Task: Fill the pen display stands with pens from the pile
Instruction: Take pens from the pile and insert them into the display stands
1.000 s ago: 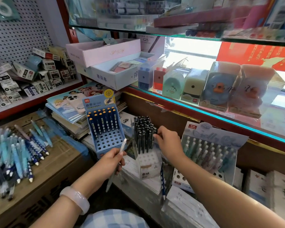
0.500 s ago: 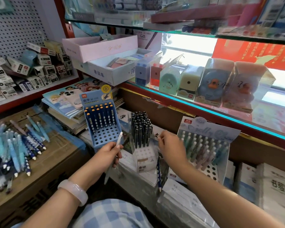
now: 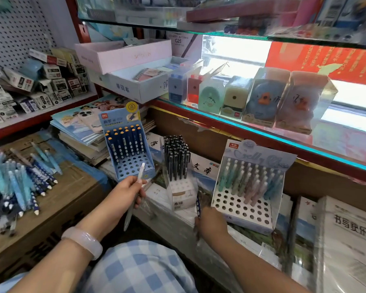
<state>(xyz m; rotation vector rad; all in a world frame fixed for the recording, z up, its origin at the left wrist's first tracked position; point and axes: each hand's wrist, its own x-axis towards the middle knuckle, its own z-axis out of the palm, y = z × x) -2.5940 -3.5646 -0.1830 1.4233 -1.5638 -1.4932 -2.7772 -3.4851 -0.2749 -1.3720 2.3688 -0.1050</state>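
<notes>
My left hand (image 3: 126, 194) grips a pale grey-white pen (image 3: 135, 192), tip slanting down, just in front of the blue display stand (image 3: 128, 144), whose back rows hold dark blue pens. A white stand (image 3: 181, 194) in the middle carries black pens (image 3: 176, 156). At the right a pale stand (image 3: 249, 187) holds pastel pens, with open holes in front. My right hand (image 3: 210, 224) lies low between the white and pale stands, fingers round a blue dotted pen (image 3: 198, 205). The pen pile (image 3: 17, 182) lies on a cardboard box at far left.
Stacked notebooks (image 3: 82, 127) sit behind the blue stand. A glass shelf (image 3: 262, 132) with boxed sharpeners hangs above the stands. Wrapped book packs (image 3: 344, 240) lie at right. Small boxes (image 3: 38, 85) crowd the left shelf. My checked lap (image 3: 140, 269) is below.
My right hand has left the black pens and dropped to the blue dotted pen between the stands. The left hand keeps hold of its pale pen, barely shifted.
</notes>
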